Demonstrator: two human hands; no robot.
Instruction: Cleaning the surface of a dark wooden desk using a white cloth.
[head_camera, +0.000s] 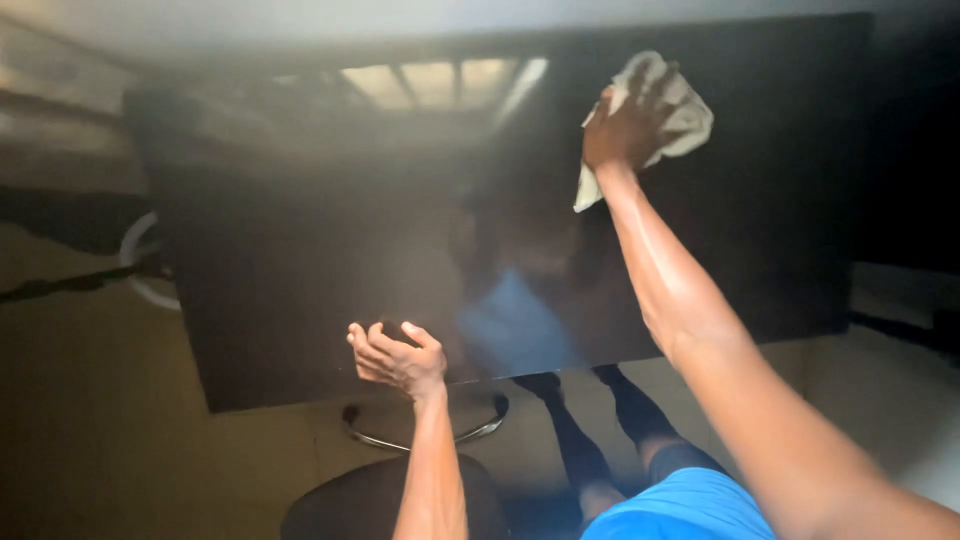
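A large dark flat screen (300, 270) fills the middle of the head view, its glossy face reflecting a window and a figure in blue. My right hand (625, 125) is pressed against the screen's upper right part, gripping a crumpled pale cloth (675, 115). My left hand (395, 358) rests at the screen's bottom edge, fingers curled around that edge. Both arms reach up and forward from below.
A curved metal stand (425, 435) sits beneath the screen on a pale surface. A dark rounded object (340, 505) lies at the bottom centre. A white ring shape (140, 262) shows at the left behind the screen. Blue clothing (680, 510) is at the bottom.
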